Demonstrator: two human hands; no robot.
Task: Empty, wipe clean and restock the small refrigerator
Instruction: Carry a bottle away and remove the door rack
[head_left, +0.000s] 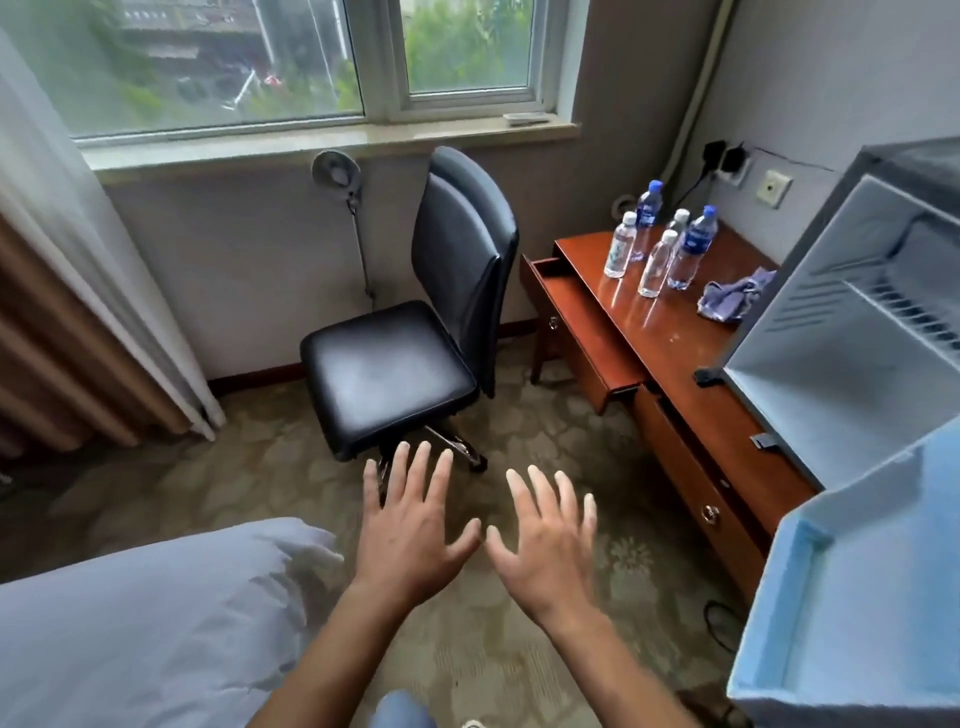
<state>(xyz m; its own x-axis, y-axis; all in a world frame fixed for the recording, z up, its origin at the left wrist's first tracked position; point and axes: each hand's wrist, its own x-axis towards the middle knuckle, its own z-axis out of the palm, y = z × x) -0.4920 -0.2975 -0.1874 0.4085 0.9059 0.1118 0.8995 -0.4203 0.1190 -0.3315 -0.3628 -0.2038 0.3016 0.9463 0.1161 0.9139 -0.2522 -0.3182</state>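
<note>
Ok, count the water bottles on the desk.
5, clustered at the desk's far end: two blue-capped and three white-capped. One more could hide behind them.

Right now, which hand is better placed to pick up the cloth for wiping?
Probably the right hand: open and empty, it is nearer the cloth and fridge. The left hand would cross over.

A hotel-style bedroom: a bed (145, 623) with white bedding at near left, patterned carpet (519, 649), curtained window (291, 57), and a wooden tabletop (670, 332) carrying bottled water (657, 244) beside a minibar fridge (852, 322).
</note>
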